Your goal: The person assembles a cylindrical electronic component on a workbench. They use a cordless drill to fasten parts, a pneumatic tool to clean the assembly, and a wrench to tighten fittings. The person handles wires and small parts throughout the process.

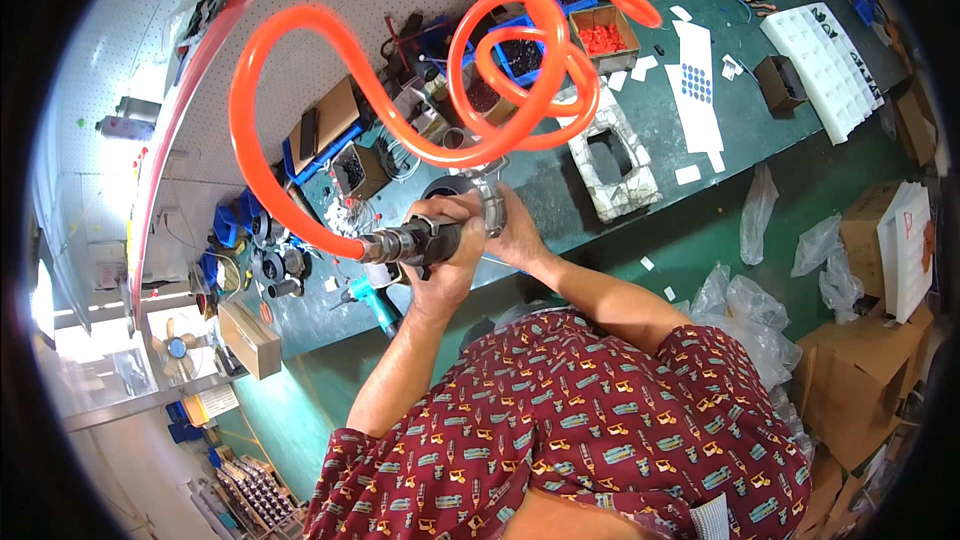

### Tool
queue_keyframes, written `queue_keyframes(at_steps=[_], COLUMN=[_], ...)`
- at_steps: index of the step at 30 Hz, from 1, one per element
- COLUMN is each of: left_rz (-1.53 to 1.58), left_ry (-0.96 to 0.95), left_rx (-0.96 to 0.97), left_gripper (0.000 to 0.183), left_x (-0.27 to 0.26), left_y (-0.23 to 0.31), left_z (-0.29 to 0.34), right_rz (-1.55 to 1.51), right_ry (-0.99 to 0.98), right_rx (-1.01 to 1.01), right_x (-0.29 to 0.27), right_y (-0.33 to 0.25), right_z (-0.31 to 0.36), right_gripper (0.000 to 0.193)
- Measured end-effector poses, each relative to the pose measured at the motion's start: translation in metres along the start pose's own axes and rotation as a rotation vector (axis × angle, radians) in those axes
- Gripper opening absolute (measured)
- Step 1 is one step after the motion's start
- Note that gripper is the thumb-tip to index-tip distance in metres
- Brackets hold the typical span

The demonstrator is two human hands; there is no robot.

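Note:
My left hand [450, 258] is wrapped round a black air gun [430, 240]. A metal coupling [385, 244] joins its rear end to a thick orange coiled air hose [290, 210], which loops up across the bench. Close against the front of the gun is a round grey metal part [490, 202], gripped by my right hand [518, 230]. My fingers hide the gun's nozzle and much of the part. Behind both hands a dark round opening [450, 186] shows. A teal power tool [374, 304] lies at the bench edge just below my left hand.
Along the back of the green bench [545, 185] stand blue bins and a box of red pieces [602, 38]. A white foam frame [612, 162], a sheet with blue dots [697, 90] and a white moulded tray [822, 70] lie rightward. Cardboard boxes [850, 380] and plastic bags [740, 310] stand on the floor.

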State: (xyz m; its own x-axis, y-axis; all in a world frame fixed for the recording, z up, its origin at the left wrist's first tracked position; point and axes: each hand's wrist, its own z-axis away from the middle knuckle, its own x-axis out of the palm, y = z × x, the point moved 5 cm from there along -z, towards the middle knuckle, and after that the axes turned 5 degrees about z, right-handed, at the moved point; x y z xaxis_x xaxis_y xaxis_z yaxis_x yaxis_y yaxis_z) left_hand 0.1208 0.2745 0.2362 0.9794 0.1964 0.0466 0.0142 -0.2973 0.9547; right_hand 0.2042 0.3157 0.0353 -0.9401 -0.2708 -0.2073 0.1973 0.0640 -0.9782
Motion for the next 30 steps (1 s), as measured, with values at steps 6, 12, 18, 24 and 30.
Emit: queue_keyframes(at_steps=[6, 12, 18, 24, 30], left_rz=[0.05, 0.05, -0.032, -0.019, -0.051], left_ry=[0.068, 0.203, 0.239, 0.249, 0.246], left_rx=[0.093, 0.192, 0.168, 0.206, 0.164], left_gripper=[0.035, 0.035, 0.024, 0.02, 0.018], left_x=[0.009, -0.008, -0.025, -0.03, -0.03], left_y=[0.043, 0.043, 0.018, 0.005, 0.003], left_z=[-0.018, -0.062, -0.075, -0.079, -0.087], right_rz=[0.038, 0.078, 0.075, 0.033, 0.083], right_ry=[0.026, 0.006, -0.011, -0.03, -0.012], right_rx=[-0.003, 0.0, -0.008, 0.066, 0.027], right_x=[-0.001, -0.001, 0.001, -0.004, 0.002], right_y=[-0.007, -0.002, 0.001, -0.008, -0.001], right_z=[0.0, 0.005, 0.005, 0.005, 0.004], right_gripper=[0.116, 0.117, 0.117, 0.119, 0.121])
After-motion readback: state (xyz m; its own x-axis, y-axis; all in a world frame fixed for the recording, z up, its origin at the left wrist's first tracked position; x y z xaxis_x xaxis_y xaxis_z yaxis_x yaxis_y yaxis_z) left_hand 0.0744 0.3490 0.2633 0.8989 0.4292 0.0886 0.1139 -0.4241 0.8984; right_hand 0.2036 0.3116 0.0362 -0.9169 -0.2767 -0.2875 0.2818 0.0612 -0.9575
